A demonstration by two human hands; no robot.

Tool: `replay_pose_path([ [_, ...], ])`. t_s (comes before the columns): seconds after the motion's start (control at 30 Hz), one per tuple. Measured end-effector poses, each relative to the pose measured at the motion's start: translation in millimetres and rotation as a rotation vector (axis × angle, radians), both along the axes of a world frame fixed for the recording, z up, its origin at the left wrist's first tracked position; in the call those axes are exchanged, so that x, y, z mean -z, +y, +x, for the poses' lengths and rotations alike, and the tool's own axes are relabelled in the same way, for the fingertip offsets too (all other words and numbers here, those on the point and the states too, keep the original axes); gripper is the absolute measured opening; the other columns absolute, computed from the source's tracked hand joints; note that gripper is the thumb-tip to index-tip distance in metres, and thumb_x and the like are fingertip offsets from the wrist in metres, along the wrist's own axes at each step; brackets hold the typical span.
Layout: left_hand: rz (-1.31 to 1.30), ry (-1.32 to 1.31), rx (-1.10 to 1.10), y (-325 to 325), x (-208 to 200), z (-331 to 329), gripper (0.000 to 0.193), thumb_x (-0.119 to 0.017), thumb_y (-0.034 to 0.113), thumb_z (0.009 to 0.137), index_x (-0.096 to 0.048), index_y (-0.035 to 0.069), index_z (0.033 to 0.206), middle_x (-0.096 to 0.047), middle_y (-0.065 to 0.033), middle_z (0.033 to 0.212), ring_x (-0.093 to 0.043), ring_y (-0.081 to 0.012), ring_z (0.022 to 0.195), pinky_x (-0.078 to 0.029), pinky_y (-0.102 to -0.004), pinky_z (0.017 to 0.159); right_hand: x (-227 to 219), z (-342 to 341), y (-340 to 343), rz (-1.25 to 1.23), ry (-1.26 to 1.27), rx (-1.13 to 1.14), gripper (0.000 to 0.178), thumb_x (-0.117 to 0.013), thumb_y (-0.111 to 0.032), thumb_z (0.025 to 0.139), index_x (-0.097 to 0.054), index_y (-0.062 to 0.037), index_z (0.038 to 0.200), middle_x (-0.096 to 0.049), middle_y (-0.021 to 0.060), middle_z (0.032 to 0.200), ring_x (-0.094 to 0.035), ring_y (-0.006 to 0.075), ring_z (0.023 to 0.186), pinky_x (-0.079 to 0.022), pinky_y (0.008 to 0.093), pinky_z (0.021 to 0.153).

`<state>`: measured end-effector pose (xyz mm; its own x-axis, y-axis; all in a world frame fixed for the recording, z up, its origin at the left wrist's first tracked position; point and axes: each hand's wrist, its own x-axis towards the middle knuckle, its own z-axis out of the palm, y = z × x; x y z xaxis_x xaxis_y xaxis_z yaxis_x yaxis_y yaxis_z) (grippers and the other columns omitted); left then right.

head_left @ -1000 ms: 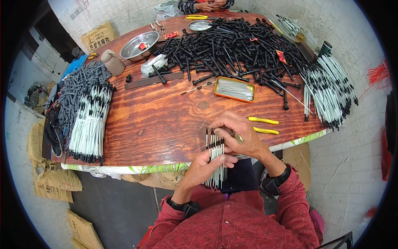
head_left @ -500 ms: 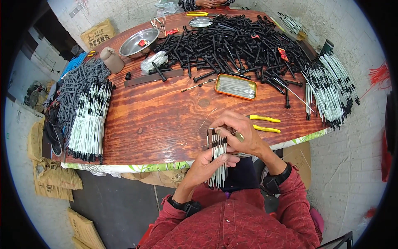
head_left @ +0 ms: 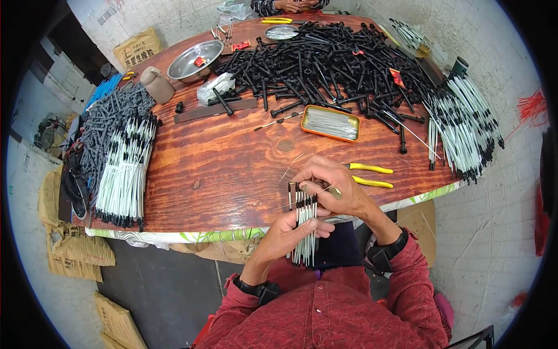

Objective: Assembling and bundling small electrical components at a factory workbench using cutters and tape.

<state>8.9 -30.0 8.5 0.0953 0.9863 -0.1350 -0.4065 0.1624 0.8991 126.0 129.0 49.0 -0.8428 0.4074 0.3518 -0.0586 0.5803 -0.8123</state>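
Observation:
My left hand (head_left: 286, 234) is closed round a bundle of slim white sticks with black ends (head_left: 305, 224), held at the table's near edge. Just beyond it, my right hand (head_left: 337, 185) pinches the black end of one stick at the bundle's upper left. A thin wire sticks out by the right fingers, and another fine wire end shows left of the bundle; whether they are one piece cannot be made out. A small brass-coloured piece (head_left: 335, 192) shows against the right hand. Pliers with yellow handles (head_left: 372, 168) lie right beside that hand, their jaws hidden behind it.
An orange-rimmed tin (head_left: 304, 123) of thin metal pins lies ahead. Black plastic rods (head_left: 325, 64) heap behind it. White sticks are stacked left (head_left: 123, 177) and right (head_left: 465, 128). A steel bowl (head_left: 195, 61) and brown jug (head_left: 157, 85) stand far left. Another person's hands (head_left: 293, 6) show opposite.
The bundle and both hands have shifted very slightly; the grips look the same. Nothing on the table has moved.

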Motion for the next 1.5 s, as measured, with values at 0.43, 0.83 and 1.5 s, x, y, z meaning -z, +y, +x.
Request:
replay_pose_path([
  [0.43, 0.027, -0.006, 0.038, 1, 1, -4, 0.035, -0.050, 0.021, 0.105, -0.056, -0.002, 0.130, -0.071, -0.0165, 0.110, -0.069, -0.0209, 0.099, -0.056, -0.0346, 0.089, 4, -2, -1, 0.036, 0.028, -0.002, 0.014, -0.063, -0.005, 0.087, -0.069, -0.0008, 0.100, -0.065, 0.0079, 0.091, -0.061, 0.0216, 0.085, -0.049, 0.0341, 0.074],
  [0.83, 0.027, -0.016, 0.013, -1, 4, -4, 0.031, -0.051, 0.017, 0.104, -0.057, -0.003, 0.127, -0.070, -0.0197, 0.111, -0.070, -0.0265, 0.101, -0.056, -0.0384, 0.089, -4, 2, -5, -0.011, -0.008, 0.021, 0.027, -0.063, -0.005, 0.089, -0.062, -0.0009, 0.115, -0.062, 0.0115, 0.106, -0.063, 0.0212, 0.091, -0.052, 0.0329, 0.077],
  [1.5, 0.001, -0.041, 0.023, -2, 6, -9, 0.027, -0.053, 0.019, 0.103, -0.060, -0.002, 0.118, -0.070, -0.0216, 0.109, -0.070, -0.0289, 0.098, -0.057, -0.0407, 0.089, 7, 14, -3, 0.069, 0.028, 0.140, 0.013, -0.068, -0.005, 0.086, -0.066, -0.0002, 0.098, -0.062, 0.0083, 0.089, -0.062, 0.0199, 0.078, -0.048, 0.0296, 0.069],
])
